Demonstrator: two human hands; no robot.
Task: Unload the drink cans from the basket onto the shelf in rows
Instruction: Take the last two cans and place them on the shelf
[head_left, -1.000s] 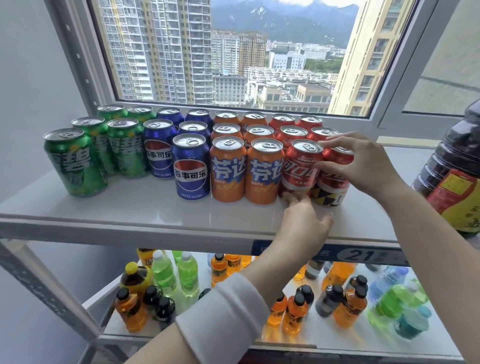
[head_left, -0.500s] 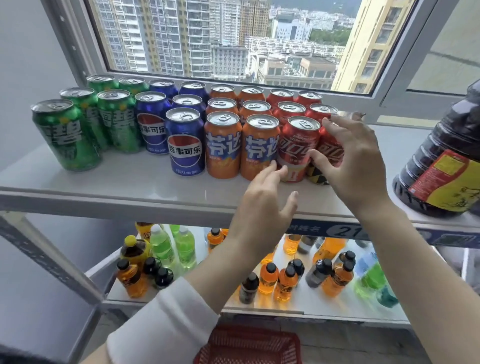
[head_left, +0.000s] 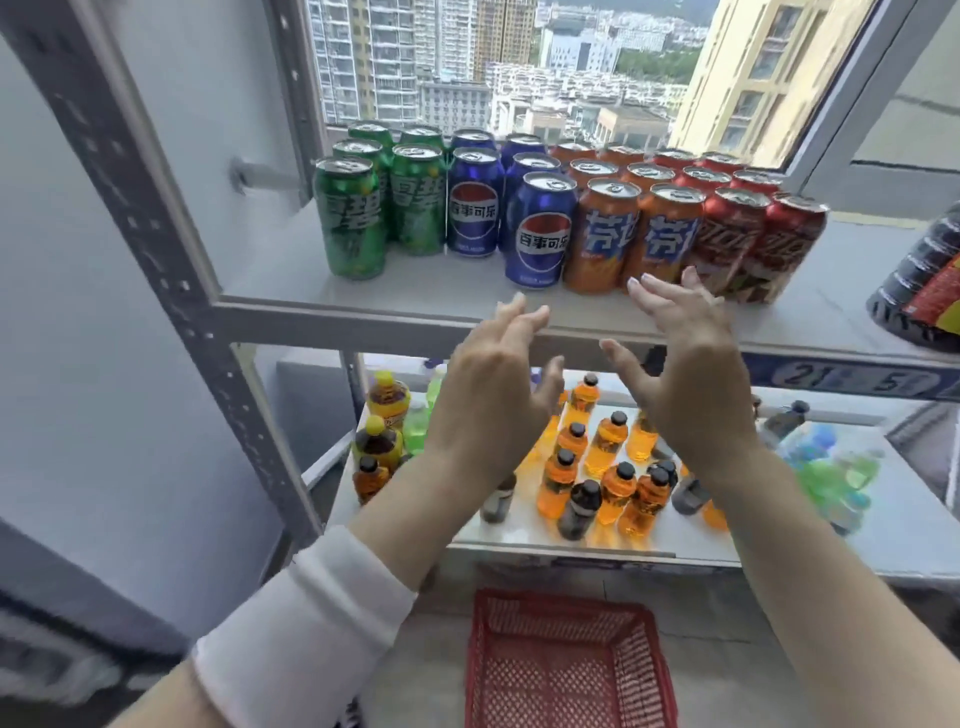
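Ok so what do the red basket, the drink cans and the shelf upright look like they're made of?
Red basket: likely moulded plastic, matte, walls a fine lattice. Drink cans: thin metal, probably aluminium; glossy printed sides, bare silvery pull-tab tops. Shelf upright: grey-painted metal, probably steel, with punched holes along it.

The grey upper shelf (head_left: 415, 283) of a metal rack carries upright drink cans, grouped by colour in files that run back toward the window: green cans (head_left: 353, 218) at the left, then blue Pepsi cans (head_left: 540, 234), orange cans (head_left: 602, 234) and red cans (head_left: 732, 239) at the right, neighbours touching or just beside each other. A large dark bottle (head_left: 919, 291) stands at the shelf's right end, apart from the cans. The lower shelf (head_left: 909, 540) holds small upright bottles: orange bottles (head_left: 608, 447) in the middle, yellow-capped bottles (head_left: 376, 441) at the left, blurred green bottles (head_left: 831, 478) at the right. On the floor (head_left: 426, 665) below sits a red mesh basket (head_left: 566, 670).
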